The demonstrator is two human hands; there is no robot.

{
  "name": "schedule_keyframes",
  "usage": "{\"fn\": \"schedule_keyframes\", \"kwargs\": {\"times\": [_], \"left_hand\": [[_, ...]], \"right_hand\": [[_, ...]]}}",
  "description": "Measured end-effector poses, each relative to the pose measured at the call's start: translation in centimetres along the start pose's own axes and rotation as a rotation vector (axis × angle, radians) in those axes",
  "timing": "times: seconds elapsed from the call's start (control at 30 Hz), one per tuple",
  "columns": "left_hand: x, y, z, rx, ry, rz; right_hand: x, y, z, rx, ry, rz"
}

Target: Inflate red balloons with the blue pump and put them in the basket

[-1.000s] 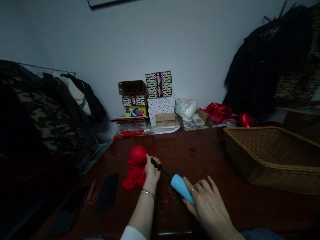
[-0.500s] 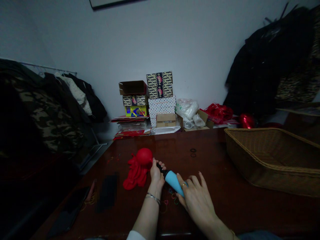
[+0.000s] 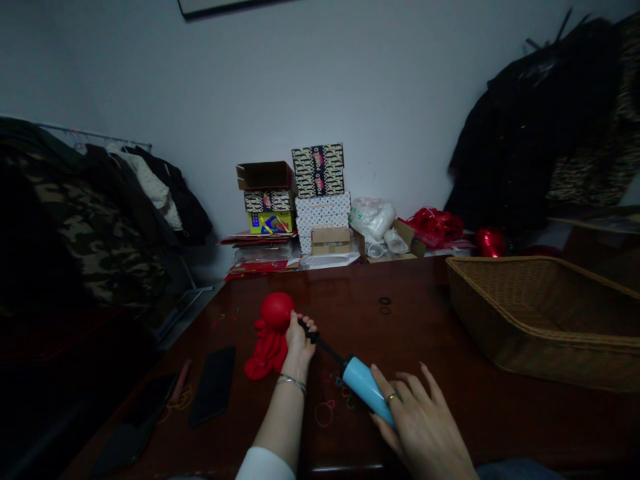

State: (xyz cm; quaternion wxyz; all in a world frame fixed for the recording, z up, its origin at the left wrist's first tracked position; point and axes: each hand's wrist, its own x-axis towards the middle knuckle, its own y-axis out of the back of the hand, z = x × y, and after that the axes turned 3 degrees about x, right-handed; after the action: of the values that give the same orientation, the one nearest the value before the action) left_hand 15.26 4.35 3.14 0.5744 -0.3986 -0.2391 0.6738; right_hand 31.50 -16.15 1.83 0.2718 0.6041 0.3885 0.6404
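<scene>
A hand balloon pump [image 3: 366, 385] with a light blue barrel stretches between my hands, its black rod drawn out. My left hand [image 3: 301, 335] is closed round the pump's black end, its thumb up against a round, partly inflated red balloon [image 3: 278, 311]. My right hand [image 3: 417, 412] grips the blue barrel, with some fingers lifted off it. Under and beside the balloon lies a heap of limp red balloons [image 3: 265, 353]. Small coloured rubber bands [image 3: 324, 415] lie on the dark wooden table [image 3: 430, 360] below the pump.
At the right stands a large wicker basket [image 3: 540, 340]. Two dark rings [image 3: 385, 305] lie mid-table; a dark flat phone-like object [image 3: 214, 385] lies left. Stacked boxes [image 3: 320, 170] and plastic bags [image 3: 374, 217] stand behind the table. Clothes hang on a rack [image 3: 100, 193].
My hands have moved apart: the right went down and right with the blue barrel, the left slightly left with the balloon. More of the black rod shows now.
</scene>
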Motion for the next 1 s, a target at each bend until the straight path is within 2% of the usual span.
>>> {"fn": "schedule_keyframes", "kwargs": {"times": [0.2,0.47,0.63,0.83,1.0], "left_hand": [[-0.5,0.1,-0.9,-0.018,0.007,-0.008],[-2.3,-0.6,-2.8,0.071,0.001,0.040],[-3.0,-0.4,-3.8,0.139,0.022,0.043],[-2.1,-0.2,-3.2,0.136,-0.020,0.083],[-0.8,0.1,-1.8,0.088,-0.017,0.078]], "right_hand": [[0.0,0.1,0.3,-0.028,-0.004,0.024],[2.9,0.4,-1.5,-0.022,-0.090,-0.169],[4.5,0.0,-2.3,-0.019,-0.106,-0.233],[4.2,-0.2,-2.6,0.000,-0.109,-0.229],[2.5,-0.2,-1.5,-0.010,-0.064,-0.148]]}}
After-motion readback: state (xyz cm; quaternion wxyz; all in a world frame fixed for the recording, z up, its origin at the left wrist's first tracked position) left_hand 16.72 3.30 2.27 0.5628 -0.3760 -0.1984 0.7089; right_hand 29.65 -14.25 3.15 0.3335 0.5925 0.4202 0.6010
